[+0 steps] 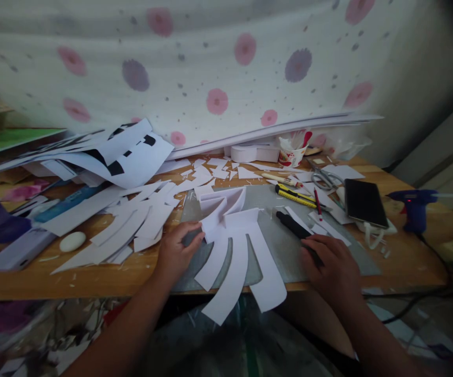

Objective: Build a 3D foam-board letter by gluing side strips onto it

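Between thumb and fingers, my left hand (179,246) pinches the left edge of a white foam-board cut-out (226,283). Raised, folded walls stand at its back, and several curved strips fan out past the table's front edge. My right hand (330,264) is closed round a thick black pen-shaped tool (293,224), whose front end points up and left over the grey cutting mat (285,262). What kind of tool it is, I cannot tell. A yellow-and-black utility knife (296,196) and a dark red pen (318,204) lie just beyond that hand.
White offcuts (151,209) cover the wooden table's left and back. A white egg-shaped object (73,241) sits at the front left. Scissors (326,179), a paper cup (291,154), a black-screened phone (365,203) and a blue glue gun (413,207) with its cord are on the right.
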Demonstrator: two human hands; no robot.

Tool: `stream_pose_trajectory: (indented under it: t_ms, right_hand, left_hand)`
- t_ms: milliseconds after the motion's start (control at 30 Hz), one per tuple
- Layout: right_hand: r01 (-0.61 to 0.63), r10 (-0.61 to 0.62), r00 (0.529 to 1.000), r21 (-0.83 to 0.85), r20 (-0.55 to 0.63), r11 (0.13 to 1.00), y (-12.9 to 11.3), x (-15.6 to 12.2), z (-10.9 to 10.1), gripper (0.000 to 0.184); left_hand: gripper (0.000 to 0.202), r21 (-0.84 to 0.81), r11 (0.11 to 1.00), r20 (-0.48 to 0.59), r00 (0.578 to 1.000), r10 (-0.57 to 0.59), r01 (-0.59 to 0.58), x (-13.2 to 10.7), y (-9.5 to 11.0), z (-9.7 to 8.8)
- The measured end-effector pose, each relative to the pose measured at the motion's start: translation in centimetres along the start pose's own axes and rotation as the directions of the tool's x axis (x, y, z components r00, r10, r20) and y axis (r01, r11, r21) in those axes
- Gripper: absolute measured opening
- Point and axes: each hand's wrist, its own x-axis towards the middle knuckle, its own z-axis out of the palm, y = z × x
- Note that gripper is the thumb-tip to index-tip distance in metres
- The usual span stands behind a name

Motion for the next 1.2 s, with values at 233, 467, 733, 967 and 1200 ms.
stream_pose_trajectory:
  t_ms: [233,467,733,967,1200]
  right_hand:
    - [0.010,-0.009,1.000,0.020,-0.025,1.000,0.0,-0.1,0.1,0.016]
    - [0.005,-0.004,0.999,0.026,-0.042,1.000,0.0,-0.1,0.2,0.016]
    - [0.008,-0.008,0.998,0.010,-0.064,1.000,-0.2,-0.1,0.1,0.013]
    - [0.006,-0.004,0.997,0.023,-0.077,1.000,-0.4,-0.1,0.0,0.014]
    - [0.059,-0.060,0.998,0.089,0.005,0.994,-1.8,-2.0,-0.9,0.016]
  left_hand:
    - [0.020,0.027,0.998,-0.017,0.998,0.052,-0.052,-0.1,0.0,0.0]
    - [0.021,0.071,0.991,-0.073,0.990,0.123,-0.118,-0.3,0.3,-0.2]
    - [0.019,0.085,0.976,-0.038,0.979,0.202,-0.199,-0.1,0.1,-0.2]
    - [0.019,0.053,0.986,-0.226,0.960,0.168,-0.160,-0.8,1.0,-1.3]
    - [0.014,0.216,0.947,-0.023,0.969,0.247,-0.236,-4.5,1.8,-4.8]
